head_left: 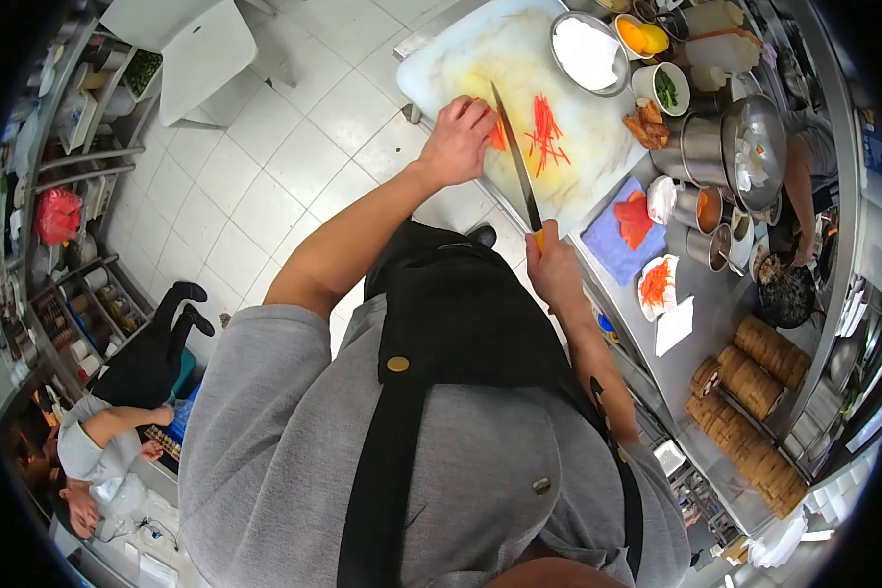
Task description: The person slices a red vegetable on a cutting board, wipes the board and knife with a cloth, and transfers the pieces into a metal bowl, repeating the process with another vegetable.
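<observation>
At twelve o'clock in my view, the left hand (pixel 461 140) is holding an orange piece (pixel 498 135) against the cutting board (pixel 441 73), its grip curling closed; at two o'clock the right hand (pixel 556 265) is gripping the knife (pixel 520 162) in a full fist. With the edge lying close to those left fingers, a slipping piece could be causing a cut. I'm counting one knife, one board, one held piece, one pile of red strips (pixel 547 135), too tangled to number.

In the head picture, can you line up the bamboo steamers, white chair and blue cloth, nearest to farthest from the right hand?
From the right hand:
1. Blue cloth, just to its right
2. Bamboo steamers, lower right of picture
3. White chair, upper left of picture
</observation>
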